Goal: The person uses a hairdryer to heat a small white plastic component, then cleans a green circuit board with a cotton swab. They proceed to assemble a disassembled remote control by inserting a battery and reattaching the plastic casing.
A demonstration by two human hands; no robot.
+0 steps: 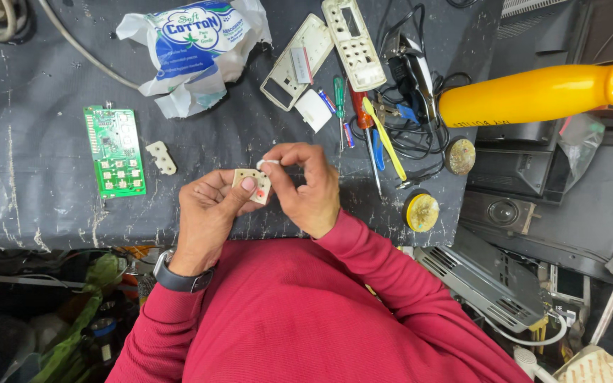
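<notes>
Left hand: the left hand (207, 213) is closed around a small beige rubber pad (252, 186), the thumb pressing on its face, just above the near edge of the table (37, 206)
Right hand: the right hand (306, 186) pinches a small white piece of cotton (267, 164) between thumb and forefinger, touching the top edge of the pad
Progress: it looks like cleaning of the pad is in the middle; the remote shells (324, 53) lie open and apart at the far side, the green circuit board (115, 150) and a second small pad (161, 157) rest on the left, nothing put together again
Materials: the pad is soft, matt and squarish with round bumps, one of them reddish; the board is flat, stiff and shiny with pale contacts; the shells are hard grey-white plastic with rows of holes
Around: a crumpled bag of cotton (193, 42), screwdrivers (363, 120) with coloured handles, a smooth yellow bottle (533, 92) lying on its side
</notes>
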